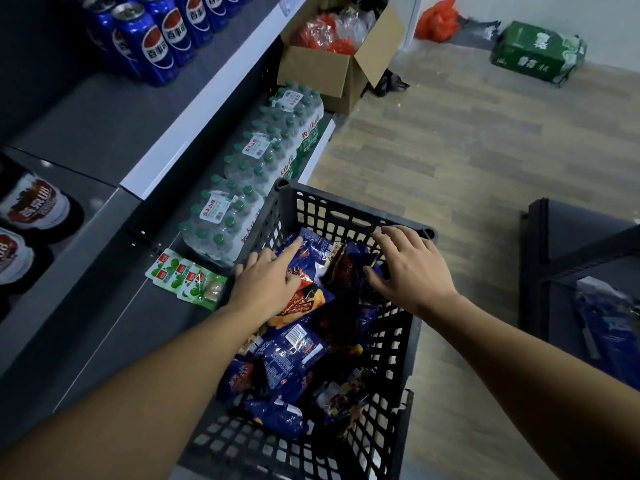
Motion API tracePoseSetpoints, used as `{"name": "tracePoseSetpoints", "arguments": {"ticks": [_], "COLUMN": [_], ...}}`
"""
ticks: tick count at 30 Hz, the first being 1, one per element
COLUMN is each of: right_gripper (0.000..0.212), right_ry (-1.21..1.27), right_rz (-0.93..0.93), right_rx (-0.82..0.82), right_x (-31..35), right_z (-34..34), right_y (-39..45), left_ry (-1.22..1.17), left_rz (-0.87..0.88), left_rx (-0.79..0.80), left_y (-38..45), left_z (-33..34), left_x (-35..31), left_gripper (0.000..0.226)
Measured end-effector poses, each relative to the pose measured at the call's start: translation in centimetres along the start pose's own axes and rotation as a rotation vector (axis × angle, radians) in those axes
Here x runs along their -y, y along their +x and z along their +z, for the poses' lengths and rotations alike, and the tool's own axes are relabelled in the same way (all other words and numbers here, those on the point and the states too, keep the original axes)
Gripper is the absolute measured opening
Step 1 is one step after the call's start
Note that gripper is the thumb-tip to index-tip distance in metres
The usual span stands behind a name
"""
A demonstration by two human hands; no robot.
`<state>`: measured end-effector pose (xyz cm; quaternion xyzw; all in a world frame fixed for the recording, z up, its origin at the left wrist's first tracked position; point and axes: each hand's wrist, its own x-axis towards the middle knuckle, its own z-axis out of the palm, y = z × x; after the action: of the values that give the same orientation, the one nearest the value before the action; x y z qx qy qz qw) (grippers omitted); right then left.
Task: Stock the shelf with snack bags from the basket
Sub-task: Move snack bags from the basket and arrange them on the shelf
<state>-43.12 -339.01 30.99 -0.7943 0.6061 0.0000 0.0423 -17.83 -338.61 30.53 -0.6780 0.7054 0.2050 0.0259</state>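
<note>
Your left hand (pixel 268 278): fingers spread flat on the blue snack bags (pixel 294 344).
Your right hand (pixel 410 268): spread over a dark bag at the far end.
Basket (pixel 346 216): black lattice crate beside the shelf (pixel 104 140).
Shelf stock: blue cans (pixel 152 39), bottled-water packs (pixel 242 188).

Dark blue snack bags (pixel 294 355) in black lattice basket (pixel 349 213); blue cans (pixel 145 46).

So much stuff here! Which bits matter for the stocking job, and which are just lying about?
Part of the job:
black plastic lattice basket
dark blue snack bags
grey shelf
left hand
right hand

Lying about:
blue cola cans
shrink-wrapped water bottles
brown cardboard box
green carton
</note>
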Motion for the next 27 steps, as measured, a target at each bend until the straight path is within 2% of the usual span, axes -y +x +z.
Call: {"name": "tracePoseSetpoints", "arguments": {"ticks": [8,9,11,14,15,17,20,24,27], "right_gripper": [0.065,0.062,0.059,0.077,0.081,0.073,0.054,0.077,0.062], "right_ry": [0.000,0.010,0.059,0.190,0.251,0.367,0.460,0.557,0.418], "right_rz": [-0.037,0.005,0.220,0.545,0.608,0.656,0.538,0.313,0.210], "right_rx": [0.102,0.106,0.101,0.195,0.228,0.255,0.183,0.080,0.086], "right_x": [2.5,3.0,3.9,4.6,4.6,4.4,4.3,4.7,4.6], "right_z": [2.8,3.4,4.5,5.8,6.2,6.8,7.0,5.3,3.3], "right_y": [2.7,3.0,3.4,3.6,3.6,3.8,4.2,4.4,4.8], "left_ry": [0.003,0.007,0.021,0.016,0.010,0.002,-0.006,0.002,0.010], "left_rz": [-0.007,-0.004,0.012,0.043,0.051,0.066,0.080,0.091,0.096], "left_rx": [0.092,0.090,0.085,0.087,0.088,0.086,0.093,0.084,0.097], "left_y": [0.5,0.6,0.8,1.2,1.3,1.6,2.0,2.0,1.5], "left_z": [1.4,1.7,2.1,2.4,2.5,2.7,2.7,2.2,1.1], "left_x": [1.3,1.5,1.7,1.8,1.8,1.8,1.7,1.6,1.4], "left_gripper": [0.068,0.068,0.069,0.069,0.069,0.068,0.068,0.069,0.069]}}
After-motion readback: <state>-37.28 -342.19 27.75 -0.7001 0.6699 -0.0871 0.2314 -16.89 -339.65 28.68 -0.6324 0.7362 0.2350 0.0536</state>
